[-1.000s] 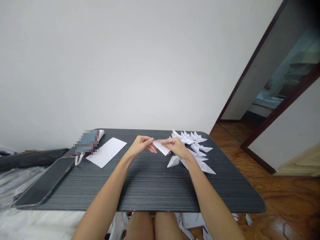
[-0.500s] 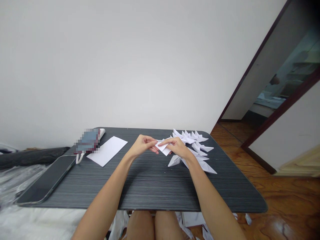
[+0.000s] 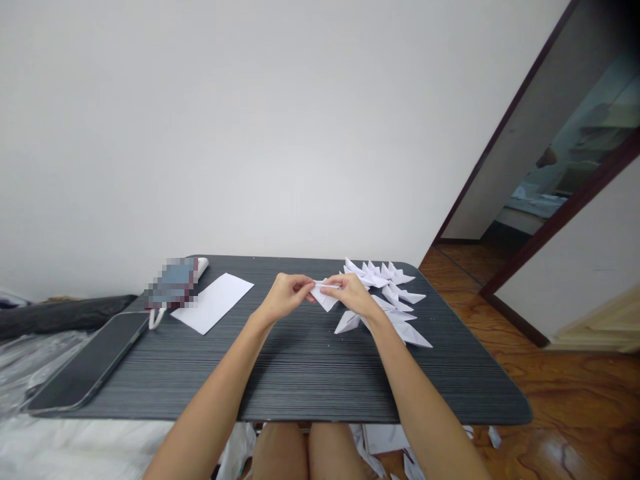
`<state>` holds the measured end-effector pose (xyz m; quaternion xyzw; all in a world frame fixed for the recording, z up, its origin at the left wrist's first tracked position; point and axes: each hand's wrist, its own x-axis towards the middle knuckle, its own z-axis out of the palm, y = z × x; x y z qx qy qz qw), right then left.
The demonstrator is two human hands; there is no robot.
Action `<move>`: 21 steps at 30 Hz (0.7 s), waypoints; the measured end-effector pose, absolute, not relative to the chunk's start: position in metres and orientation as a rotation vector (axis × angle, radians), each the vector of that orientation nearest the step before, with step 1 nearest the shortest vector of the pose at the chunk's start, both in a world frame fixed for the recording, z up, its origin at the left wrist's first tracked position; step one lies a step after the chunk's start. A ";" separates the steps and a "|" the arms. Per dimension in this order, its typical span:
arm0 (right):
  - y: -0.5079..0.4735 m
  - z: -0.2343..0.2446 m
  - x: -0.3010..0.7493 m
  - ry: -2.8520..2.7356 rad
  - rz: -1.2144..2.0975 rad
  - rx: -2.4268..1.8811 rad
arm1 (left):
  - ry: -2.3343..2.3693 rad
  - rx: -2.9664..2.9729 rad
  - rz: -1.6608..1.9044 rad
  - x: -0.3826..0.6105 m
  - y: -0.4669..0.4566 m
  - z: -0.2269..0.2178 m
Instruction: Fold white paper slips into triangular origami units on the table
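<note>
Both my hands hold one small folded piece of white paper (image 3: 324, 298) just above the dark striped table (image 3: 295, 373). My left hand (image 3: 286, 295) pinches its left end with the fingers closed. My right hand (image 3: 350, 293) pinches its upper right edge, fingers curled. The paper hangs down in a point between the two hands. To the right of my right hand lies a cluster of several folded white paper pieces (image 3: 393, 293) spread over the table.
A flat white sheet (image 3: 213, 303) lies at the back left. Beside it are a blurred small object (image 3: 174, 283) with a white cord and a dark phone (image 3: 87, 367) at the table's left edge. Paper scraps (image 3: 385, 443) lie on the wooden floor.
My hands have kept working the same paper piece; its shape between the fingers has shifted from a wider flap to a narrower hanging point. The hands stay in the same place.
</note>
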<state>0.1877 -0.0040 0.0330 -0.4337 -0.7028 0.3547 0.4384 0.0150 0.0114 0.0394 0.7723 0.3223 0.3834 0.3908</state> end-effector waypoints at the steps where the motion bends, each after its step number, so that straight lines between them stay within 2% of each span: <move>1: -0.003 0.032 0.187 -1.745 0.866 -1.080 | 0.825 1.995 0.974 0.015 0.011 0.039; 8: -0.002 0.026 0.183 -1.851 0.814 -1.030 | 0.863 2.131 0.879 0.015 0.011 0.039; 14: -0.006 0.028 0.183 -1.768 1.055 -1.020 | 0.847 1.919 0.865 0.010 0.016 0.038; 21: -0.004 0.028 0.182 -1.534 1.203 -0.991 | 0.624 1.680 0.986 0.003 0.022 0.049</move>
